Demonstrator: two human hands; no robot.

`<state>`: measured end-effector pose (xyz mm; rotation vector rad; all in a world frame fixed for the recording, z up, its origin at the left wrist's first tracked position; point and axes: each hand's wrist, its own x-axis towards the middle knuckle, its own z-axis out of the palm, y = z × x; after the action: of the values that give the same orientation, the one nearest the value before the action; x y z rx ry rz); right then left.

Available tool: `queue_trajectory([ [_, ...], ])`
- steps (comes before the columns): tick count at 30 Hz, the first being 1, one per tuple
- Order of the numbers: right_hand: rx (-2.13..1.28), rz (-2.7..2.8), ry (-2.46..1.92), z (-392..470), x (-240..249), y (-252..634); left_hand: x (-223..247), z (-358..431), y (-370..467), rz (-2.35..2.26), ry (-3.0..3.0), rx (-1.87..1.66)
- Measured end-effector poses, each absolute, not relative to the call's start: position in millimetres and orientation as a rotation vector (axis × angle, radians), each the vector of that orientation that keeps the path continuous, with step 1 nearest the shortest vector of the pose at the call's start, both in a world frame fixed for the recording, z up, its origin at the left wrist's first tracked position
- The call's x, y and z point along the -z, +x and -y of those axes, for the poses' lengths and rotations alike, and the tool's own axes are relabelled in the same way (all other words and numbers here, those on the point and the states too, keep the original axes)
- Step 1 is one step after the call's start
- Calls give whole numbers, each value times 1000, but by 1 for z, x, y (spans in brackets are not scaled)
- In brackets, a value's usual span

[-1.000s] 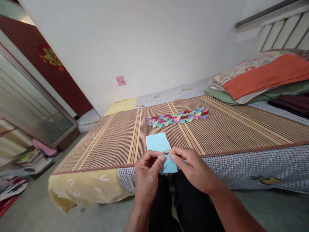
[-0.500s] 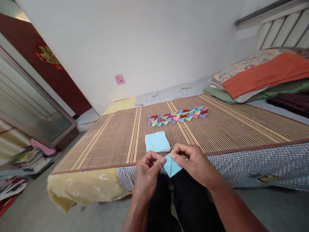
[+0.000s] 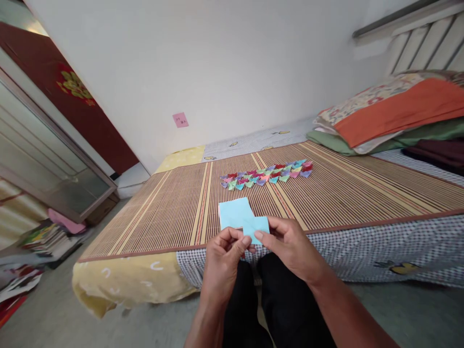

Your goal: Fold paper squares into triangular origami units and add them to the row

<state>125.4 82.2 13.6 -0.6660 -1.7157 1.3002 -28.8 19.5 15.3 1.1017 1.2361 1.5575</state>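
Observation:
A small light blue folded paper (image 3: 256, 229) is held between both hands, just over the front edge of the bed. My left hand (image 3: 226, 249) pinches its lower left corner. My right hand (image 3: 290, 241) grips the right side, thumb on the near face and fingers behind. Partly covered by the held paper, a stack of square sheets (image 3: 234, 211) with a light blue one on top lies on the striped mat. Farther back, rows of small folded paper pieces (image 3: 266, 175) in many colours sit on the mat.
The striped mat (image 3: 174, 208) covers the bed. Pillows and folded cloths (image 3: 391, 111) are piled at the right. A pink note (image 3: 180, 120) is on the wall. On the floor at the left lie a pile of magazines (image 3: 45, 239) and a pink item.
The blue paper has been turned from a point-down diamond to a roughly upright rectangle and raised slightly, now overlapping the stack. Both hands still hold it.

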Motion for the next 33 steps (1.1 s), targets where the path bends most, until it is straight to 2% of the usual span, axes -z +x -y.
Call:
queue_trajectory([
  [8,-1281,1704,-634,-83,-14,126,-15,-22,-18,-1044,943,-1711],
  [15,-1123,1729,-694,-81,-19,128,-21,-17,-20,-1104,1062,-1623],
  [22,-1255,1693,-568,-81,-26,131,-17,-20,-14,-978,981,-1740],
  [27,-1358,1635,-495,-80,-24,129,-13,-21,-16,-1053,1047,-1764],
  [33,-1002,1617,-537,-72,-28,121,-17,-19,-16,-1068,1098,-1693],
])
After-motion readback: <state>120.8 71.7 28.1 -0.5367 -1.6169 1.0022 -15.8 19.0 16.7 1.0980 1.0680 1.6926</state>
